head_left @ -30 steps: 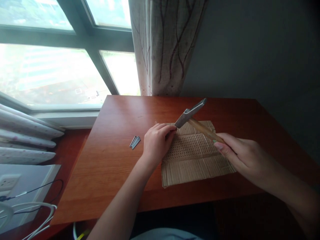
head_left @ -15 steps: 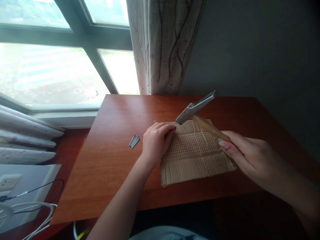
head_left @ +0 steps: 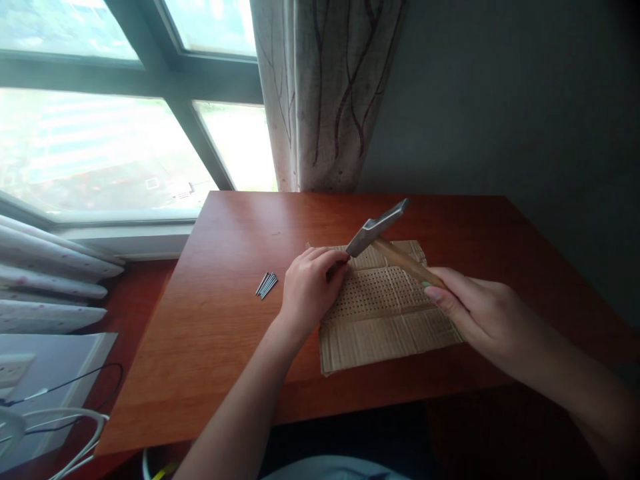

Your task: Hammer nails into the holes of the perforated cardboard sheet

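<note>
My right hand is wrapped around the wooden handle of a hammer. The metal hammer head slants down to the left, and its lower face is at the fingertips of my left hand. Those fingers are pinched together at the upper left part of a piece of corrugated cardboard. They hold a nail, mostly hidden by the fingers and the hammer head. Rows of small holes run across the middle of the cardboard. To the left of my left hand, several loose nails lie in a small bunch.
The cardboard lies on a reddish-brown wooden table. Behind it hangs a patterned curtain beside a window. White cables and a wall socket are at the lower left.
The hammer head has come down and slightly left, onto the left fingertips. My right hand has moved left and a little down with it. My left hand keeps its place.
</note>
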Demonstrator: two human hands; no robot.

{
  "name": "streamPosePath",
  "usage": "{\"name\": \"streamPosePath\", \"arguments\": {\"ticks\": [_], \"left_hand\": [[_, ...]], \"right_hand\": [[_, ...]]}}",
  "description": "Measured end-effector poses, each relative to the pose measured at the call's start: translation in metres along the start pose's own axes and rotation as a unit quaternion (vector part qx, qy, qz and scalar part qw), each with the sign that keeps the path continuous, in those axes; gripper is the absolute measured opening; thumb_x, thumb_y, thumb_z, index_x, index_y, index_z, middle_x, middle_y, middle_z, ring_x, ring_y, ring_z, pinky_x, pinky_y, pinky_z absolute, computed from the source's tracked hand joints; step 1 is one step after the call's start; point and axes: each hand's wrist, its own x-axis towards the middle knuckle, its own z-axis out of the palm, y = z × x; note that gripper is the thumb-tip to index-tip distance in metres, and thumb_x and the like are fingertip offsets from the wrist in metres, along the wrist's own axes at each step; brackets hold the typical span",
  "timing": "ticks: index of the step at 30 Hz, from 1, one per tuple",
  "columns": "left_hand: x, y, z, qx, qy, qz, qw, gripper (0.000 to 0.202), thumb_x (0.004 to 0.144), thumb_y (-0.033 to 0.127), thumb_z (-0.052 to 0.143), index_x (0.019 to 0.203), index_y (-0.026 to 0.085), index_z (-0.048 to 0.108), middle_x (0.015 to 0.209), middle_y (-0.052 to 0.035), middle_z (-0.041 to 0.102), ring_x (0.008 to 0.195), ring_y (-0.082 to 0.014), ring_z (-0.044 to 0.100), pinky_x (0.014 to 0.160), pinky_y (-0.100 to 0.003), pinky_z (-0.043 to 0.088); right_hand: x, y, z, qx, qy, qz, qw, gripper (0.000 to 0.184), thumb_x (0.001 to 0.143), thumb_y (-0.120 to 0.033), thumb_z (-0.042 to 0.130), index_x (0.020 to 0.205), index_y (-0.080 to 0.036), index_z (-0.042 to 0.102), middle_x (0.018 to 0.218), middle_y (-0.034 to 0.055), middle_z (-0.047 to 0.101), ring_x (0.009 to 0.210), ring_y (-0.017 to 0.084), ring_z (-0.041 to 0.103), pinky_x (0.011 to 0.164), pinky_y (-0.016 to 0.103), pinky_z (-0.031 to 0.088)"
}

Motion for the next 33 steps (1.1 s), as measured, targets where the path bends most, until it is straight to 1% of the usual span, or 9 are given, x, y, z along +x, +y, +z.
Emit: {"name": "streamPosePath", "arguments": {"ticks": [1, 4, 6, 10, 17, 22, 26, 30, 33], "left_hand": [[-0.001, 0.001, -0.001, -0.007, -0.005, -0.003, 1.000, 0.014, 0.088, 0.018, 0.070, 0.101, 0.025, 0.072, 0.102, -0.0028, 0.078, 0.090, -0.0210, 0.070, 0.080, -0.037, 0.055], [-0.003, 0.004, -0.005, -0.007, -0.021, -0.014, 1.000, 0.039, 0.082, 0.017, 0.077, 0.118, 0.027, 0.068, 0.109, -0.0020, 0.078, 0.100, -0.0253, 0.067, 0.090, -0.044, 0.053], [-0.004, 0.005, -0.007, 0.014, -0.027, -0.023, 0.999, 0.046, 0.081, 0.020, 0.079, 0.125, 0.029, 0.065, 0.112, -0.0020, 0.078, 0.104, -0.0283, 0.063, 0.093, -0.049, 0.050], [-0.006, 0.003, -0.007, 0.031, -0.021, -0.037, 0.999, 0.040, 0.082, 0.026, 0.080, 0.119, 0.029, 0.068, 0.111, -0.0037, 0.078, 0.106, -0.0309, 0.059, 0.092, -0.051, 0.048], [-0.011, -0.001, 0.000, -0.026, 0.030, -0.074, 0.996, 0.040, 0.077, 0.025, 0.084, 0.115, 0.029, 0.071, 0.109, -0.0050, 0.075, 0.117, -0.0302, 0.059, 0.095, -0.048, 0.052], [-0.011, -0.002, 0.002, -0.042, 0.036, -0.084, 0.995, 0.043, 0.076, 0.023, 0.084, 0.116, 0.029, 0.072, 0.111, -0.0067, 0.072, 0.118, -0.0293, 0.059, 0.093, -0.046, 0.054], [-0.011, -0.002, 0.002, -0.043, 0.034, -0.088, 0.995, 0.042, 0.075, 0.023, 0.084, 0.116, 0.028, 0.073, 0.110, -0.0069, 0.071, 0.117, -0.0285, 0.059, 0.092, -0.044, 0.056], [-0.012, -0.003, 0.004, -0.041, 0.036, -0.086, 0.995, 0.044, 0.075, 0.023, 0.084, 0.117, 0.029, 0.072, 0.111, -0.0068, 0.071, 0.118, -0.0287, 0.059, 0.091, -0.044, 0.056], [-0.013, -0.004, 0.004, -0.040, 0.036, -0.086, 0.995, 0.044, 0.076, 0.024, 0.084, 0.118, 0.030, 0.072, 0.112, -0.0070, 0.071, 0.119, -0.0290, 0.059, 0.092, -0.045, 0.056]], "right_hand": [[0.000, 0.001, 0.000, -0.001, 0.003, 0.002, 1.000, 0.025, 0.107, -0.039, 0.043, 0.103, -0.022, 0.061, 0.069, -0.0004, 0.064, 0.056, 0.016, 0.060, 0.053, 0.029, 0.043], [-0.002, 0.002, 0.001, -0.004, 0.004, 0.009, 1.000, 0.025, 0.107, -0.039, 0.043, 0.100, -0.022, 0.061, 0.068, -0.0012, 0.062, 0.055, 0.015, 0.059, 0.053, 0.029, 0.042], [-0.002, 0.002, 0.001, -0.003, 0.001, 0.008, 1.000, 0.025, 0.107, -0.039, 0.043, 0.100, -0.022, 0.061, 0.069, -0.0008, 0.063, 0.056, 0.016, 0.059, 0.053, 0.029, 0.043], [-0.002, 0.001, 0.001, -0.001, 0.000, 0.009, 1.000, 0.026, 0.107, -0.040, 0.043, 0.102, -0.022, 0.062, 0.072, 0.0004, 0.065, 0.058, 0.017, 0.062, 0.054, 0.030, 0.044], [-0.002, -0.002, -0.005, -0.004, 0.016, 0.006, 1.000, 0.025, 0.106, -0.042, 0.044, 0.099, -0.024, 0.061, 0.070, 0.0000, 0.064, 0.057, 0.017, 0.060, 0.054, 0.030, 0.044], [0.002, -0.003, -0.004, -0.013, -0.010, 0.007, 1.000, 0.026, 0.107, -0.040, 0.043, 0.104, -0.023, 0.061, 0.071, 0.0000, 0.065, 0.057, 0.017, 0.061, 0.054, 0.030, 0.043], [0.003, -0.003, -0.005, -0.024, 0.002, 0.009, 1.000, 0.027, 0.107, -0.042, 0.043, 0.097, -0.024, 0.060, 0.072, 0.0011, 0.066, 0.059, 0.018, 0.062, 0.055, 0.031, 0.043], [0.004, -0.004, -0.004, -0.027, -0.009, 0.006, 1.000, 0.027, 0.107, -0.041, 0.042, 0.102, -0.023, 0.061, 0.070, 0.0003, 0.064, 0.056, 0.017, 0.061, 0.053, 0.030, 0.042], [0.006, -0.005, -0.005, -0.035, -0.008, -0.002, 0.999, 0.026, 0.107, -0.039, 0.042, 0.104, -0.022, 0.061, 0.073, 0.0013, 0.066, 0.059, 0.018, 0.063, 0.056, 0.030, 0.044]]}}
